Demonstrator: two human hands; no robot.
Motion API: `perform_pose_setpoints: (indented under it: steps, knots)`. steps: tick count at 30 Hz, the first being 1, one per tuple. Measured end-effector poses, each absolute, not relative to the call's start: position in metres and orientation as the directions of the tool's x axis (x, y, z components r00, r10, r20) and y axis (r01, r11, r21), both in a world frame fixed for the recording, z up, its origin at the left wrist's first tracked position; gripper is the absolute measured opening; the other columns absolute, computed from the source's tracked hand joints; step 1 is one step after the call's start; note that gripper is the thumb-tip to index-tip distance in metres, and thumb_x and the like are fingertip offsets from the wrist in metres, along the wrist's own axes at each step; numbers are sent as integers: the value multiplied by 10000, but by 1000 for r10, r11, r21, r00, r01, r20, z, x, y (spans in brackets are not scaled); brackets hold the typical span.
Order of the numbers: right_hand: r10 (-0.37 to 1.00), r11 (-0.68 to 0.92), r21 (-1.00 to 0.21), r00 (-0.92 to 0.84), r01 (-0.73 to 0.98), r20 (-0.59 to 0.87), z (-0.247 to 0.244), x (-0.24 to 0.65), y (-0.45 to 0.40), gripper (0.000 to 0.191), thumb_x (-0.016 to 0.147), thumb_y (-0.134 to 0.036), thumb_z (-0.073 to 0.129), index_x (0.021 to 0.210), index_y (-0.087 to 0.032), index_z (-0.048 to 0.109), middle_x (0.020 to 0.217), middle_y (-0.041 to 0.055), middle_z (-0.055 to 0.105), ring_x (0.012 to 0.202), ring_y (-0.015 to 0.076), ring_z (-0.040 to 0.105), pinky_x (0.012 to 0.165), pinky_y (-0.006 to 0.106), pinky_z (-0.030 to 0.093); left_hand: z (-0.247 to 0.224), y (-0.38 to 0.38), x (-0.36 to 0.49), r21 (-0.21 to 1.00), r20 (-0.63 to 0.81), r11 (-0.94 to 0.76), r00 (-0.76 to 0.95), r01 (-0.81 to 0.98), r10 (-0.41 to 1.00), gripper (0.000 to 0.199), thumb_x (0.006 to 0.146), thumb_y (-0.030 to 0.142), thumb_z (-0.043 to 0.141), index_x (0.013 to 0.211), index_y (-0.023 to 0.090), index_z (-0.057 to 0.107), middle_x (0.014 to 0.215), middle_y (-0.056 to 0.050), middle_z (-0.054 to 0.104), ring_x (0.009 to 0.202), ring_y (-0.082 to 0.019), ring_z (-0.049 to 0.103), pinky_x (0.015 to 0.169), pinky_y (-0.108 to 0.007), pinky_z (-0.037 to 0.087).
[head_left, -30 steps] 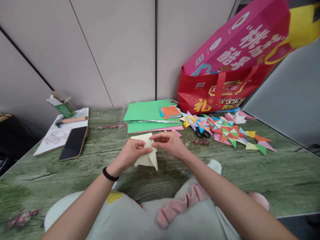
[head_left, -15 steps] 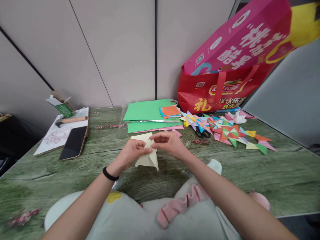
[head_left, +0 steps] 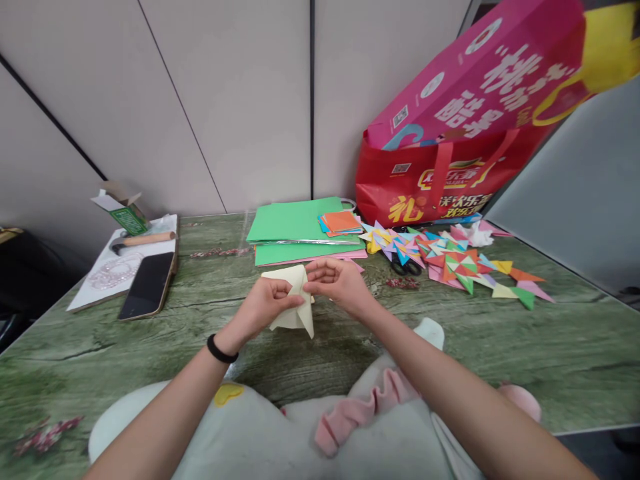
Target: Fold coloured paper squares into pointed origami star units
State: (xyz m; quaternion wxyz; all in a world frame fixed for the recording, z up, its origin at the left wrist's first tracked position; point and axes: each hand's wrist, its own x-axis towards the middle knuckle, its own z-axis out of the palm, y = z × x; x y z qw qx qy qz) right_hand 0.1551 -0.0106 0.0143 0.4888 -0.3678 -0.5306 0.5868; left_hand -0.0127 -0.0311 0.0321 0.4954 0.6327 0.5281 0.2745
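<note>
A pale yellow sheet of paper (head_left: 299,319), partly folded, is held up just above the table in front of me. My left hand (head_left: 267,303) pinches its left side, thumb across the front and the other fingers curled. At the right edge, my right hand (head_left: 340,285) has its thumb and fingertips closed on the paper. Some of the folds are hidden behind my fingers. Behind the hands lies a stack of green paper (head_left: 295,223), with small orange and blue squares (head_left: 343,222) on top.
Folded colourful paper pieces (head_left: 460,263) and black scissors (head_left: 406,267) lie at right, before a red bag (head_left: 425,180). At left are a phone (head_left: 147,287), a hammer (head_left: 150,239) and a small green box (head_left: 127,217). A pale plush (head_left: 240,440) sits against the table's front.
The right fingers have shifted slightly along the paper's right edge, and the raised fold there has flattened. The left hand keeps its hold almost unmoved.
</note>
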Motion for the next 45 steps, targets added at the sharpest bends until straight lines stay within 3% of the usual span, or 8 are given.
perform_pose_setpoints:
  steps: [11,22,29,39,45]
  knots:
    - [965,-83,-975,-261,-204,-27,16,156,-12,330,439,-203,783,723,-124,634,622,12,652,563,113,591,565,260,489,38,-34,-9,931,-188,67,314,359,930,243,605,346,654,605,125,553,477,61,433,425,-47,306,408,-178,197]
    - [967,11,-973,-244,-229,69,15,153,-13,240,517,-289,751,664,-137,638,602,-3,636,543,100,578,569,256,512,38,-33,-8,900,-152,4,305,436,940,334,607,395,646,513,148,442,451,80,304,425,-44,234,410,-190,146]
    - [972,-1,-976,-229,-218,50,17,155,-13,334,478,-280,774,756,-144,647,616,3,645,556,114,597,560,263,532,39,-33,-8,862,-137,-43,315,505,939,369,618,403,625,483,170,373,457,82,242,434,-51,192,416,-205,126]
    - [948,47,-986,-304,-161,95,13,155,-11,242,574,-324,721,712,-138,650,629,4,634,541,86,566,524,227,503,37,-32,-9,804,-103,-119,332,583,938,381,641,378,593,477,181,311,474,77,197,455,-59,171,421,-215,114]
    - [951,21,-986,-300,-166,71,14,155,-12,261,549,-338,733,693,-138,647,610,-2,628,517,81,549,532,235,489,34,-31,-11,779,-69,-178,363,601,929,422,655,377,586,479,184,254,496,72,165,470,-61,150,430,-220,103]
